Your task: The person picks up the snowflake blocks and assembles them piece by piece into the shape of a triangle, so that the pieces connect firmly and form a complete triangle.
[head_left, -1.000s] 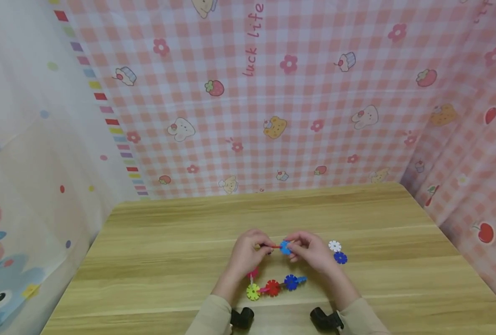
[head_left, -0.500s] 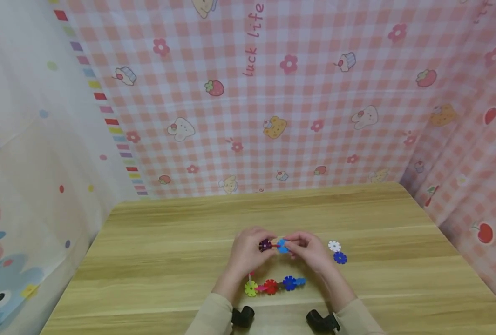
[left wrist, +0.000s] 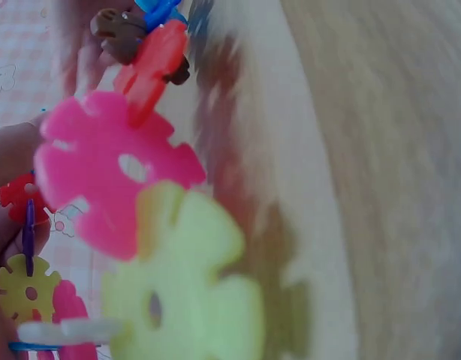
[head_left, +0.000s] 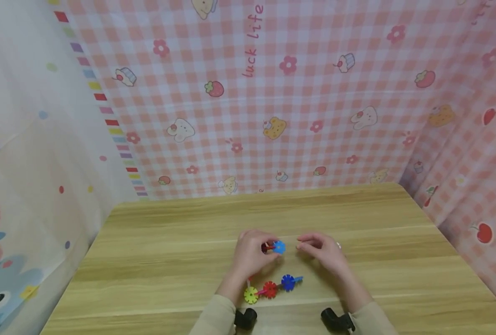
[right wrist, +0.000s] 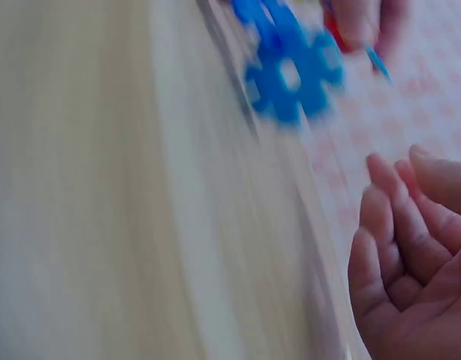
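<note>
My left hand pinches a chain of interlocking plastic snowflake discs. Its light blue end disc sticks out past the fingertips, with a red disc at the fingers in the left wrist view. Lower parts of the chain include a yellow-green disc, a red disc, and a dark blue disc near the table. Part of the chain is hidden behind the left hand. To the right, my right hand is apart from the chain, fingers loosely bent and holding nothing.
A white snowflake disc peeks out behind the right hand, which covers what lies beside it. The wooden table meets a pink checked curtain at its back edge. Black wrist mounts sit at both sleeves.
My right hand has let go of the light blue disc and moved right, covering the loose discs there. The left hand keeps the chain, its light blue disc now slightly further left.
</note>
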### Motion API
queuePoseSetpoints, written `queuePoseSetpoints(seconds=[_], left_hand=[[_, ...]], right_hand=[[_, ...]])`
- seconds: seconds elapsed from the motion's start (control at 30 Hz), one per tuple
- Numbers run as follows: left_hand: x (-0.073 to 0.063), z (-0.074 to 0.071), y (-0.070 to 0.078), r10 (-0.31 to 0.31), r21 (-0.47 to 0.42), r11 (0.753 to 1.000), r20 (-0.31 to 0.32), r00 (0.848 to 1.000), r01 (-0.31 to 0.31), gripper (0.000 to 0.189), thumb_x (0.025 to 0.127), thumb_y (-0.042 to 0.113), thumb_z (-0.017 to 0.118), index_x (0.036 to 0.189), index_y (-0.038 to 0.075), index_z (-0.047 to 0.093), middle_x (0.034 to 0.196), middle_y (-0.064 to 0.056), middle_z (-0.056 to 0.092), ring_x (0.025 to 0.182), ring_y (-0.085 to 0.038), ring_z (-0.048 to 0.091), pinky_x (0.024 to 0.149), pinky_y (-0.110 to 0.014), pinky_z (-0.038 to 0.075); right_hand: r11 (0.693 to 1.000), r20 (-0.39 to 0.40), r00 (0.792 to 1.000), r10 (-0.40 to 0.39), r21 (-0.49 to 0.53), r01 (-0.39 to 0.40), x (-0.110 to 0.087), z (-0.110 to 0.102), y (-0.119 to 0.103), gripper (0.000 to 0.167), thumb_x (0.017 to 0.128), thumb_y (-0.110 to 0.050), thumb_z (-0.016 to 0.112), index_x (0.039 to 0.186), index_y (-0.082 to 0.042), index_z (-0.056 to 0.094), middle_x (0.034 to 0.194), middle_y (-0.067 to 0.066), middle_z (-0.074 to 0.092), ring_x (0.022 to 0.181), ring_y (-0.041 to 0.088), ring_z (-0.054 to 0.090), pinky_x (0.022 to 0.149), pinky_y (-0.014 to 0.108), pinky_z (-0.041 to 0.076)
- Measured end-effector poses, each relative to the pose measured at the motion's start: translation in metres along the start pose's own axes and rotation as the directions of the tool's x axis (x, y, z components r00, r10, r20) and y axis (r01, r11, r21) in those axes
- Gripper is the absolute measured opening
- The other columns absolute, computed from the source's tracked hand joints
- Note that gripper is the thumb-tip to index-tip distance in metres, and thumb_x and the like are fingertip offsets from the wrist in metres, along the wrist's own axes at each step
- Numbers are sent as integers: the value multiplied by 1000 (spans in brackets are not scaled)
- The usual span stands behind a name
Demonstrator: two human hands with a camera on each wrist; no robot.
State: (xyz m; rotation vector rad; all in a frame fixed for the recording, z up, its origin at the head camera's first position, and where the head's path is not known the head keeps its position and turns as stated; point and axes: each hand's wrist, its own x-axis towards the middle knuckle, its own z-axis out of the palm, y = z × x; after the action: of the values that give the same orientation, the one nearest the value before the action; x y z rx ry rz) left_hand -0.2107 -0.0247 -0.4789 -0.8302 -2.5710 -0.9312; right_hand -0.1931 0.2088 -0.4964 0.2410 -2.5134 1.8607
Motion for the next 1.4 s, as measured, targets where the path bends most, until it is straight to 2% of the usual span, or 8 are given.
queuePoseSetpoints(seconds=[0.23,0.33,0.5,0.63,0.77,1.07,1.23,1.4], left_hand=[[0,-4,1,-30,-32,999,31,999,31,29,74,25,88,100,18,77,89,9,72,88,-8,61,99,-43,40],[0,-4,1,-29,-34,999,35,999,30,29,74,26,88,100,18,77,89,10,72,88,-7,61,97,-42,41],[-1,-3,0,-21,-41,999,33,999,22,30,74,25,89,100,17,77,90,9,72,87,-7,60,95,-42,41],[-1,-3,-1,-21,-48,999,38,999,23,30,74,25,88,101,16,77,90,9,72,87,-7,59,95,-42,42],[-1,-3,-1,-21,-49,999,42,999,23,31,75,25,88,102,16,77,91,9,72,88,-7,59,96,-42,42],[-2,-1,-2,-7,-54,998,39,999,9,30,75,25,88,102,16,78,93,8,73,89,-7,60,96,-42,42],[-3,-1,-3,-12,-63,998,44,999,15,31,75,25,88,102,16,78,94,8,73,89,-7,61,97,-43,42],[-3,-2,-2,-28,-73,997,53,998,32,31,75,25,87,103,16,78,96,8,73,90,-8,60,95,-43,43]], right_hand=[[973,-122,991,-52,-229,23,-4,-49,9,19,89,-3,71,104,9,67,93,15,70,79,13,62,71,22,50],[943,-103,994,-42,-333,6,-6,-64,12,20,87,-4,74,102,7,67,91,13,70,80,18,63,70,25,50],[918,-28,999,17,-396,-27,-5,-73,17,26,84,-11,78,101,6,67,91,10,68,80,20,61,70,31,50],[894,-23,1000,20,-447,-28,-3,-74,21,29,82,-14,81,100,3,68,91,9,65,80,19,58,71,35,48],[887,-44,999,14,-461,-32,-2,-73,23,27,80,-13,82,97,2,67,89,8,63,78,18,56,70,34,47],[908,-138,990,-8,-416,-51,-6,-73,29,20,85,-6,76,100,-3,64,82,4,63,73,16,55,67,31,45],[941,-197,980,-10,-334,-58,-8,-66,26,16,88,-4,74,101,1,67,85,8,69,74,14,59,66,25,48],[965,-177,984,35,-249,-79,-7,-46,14,15,88,-9,75,96,1,67,84,6,68,72,14,58,61,23,48]])
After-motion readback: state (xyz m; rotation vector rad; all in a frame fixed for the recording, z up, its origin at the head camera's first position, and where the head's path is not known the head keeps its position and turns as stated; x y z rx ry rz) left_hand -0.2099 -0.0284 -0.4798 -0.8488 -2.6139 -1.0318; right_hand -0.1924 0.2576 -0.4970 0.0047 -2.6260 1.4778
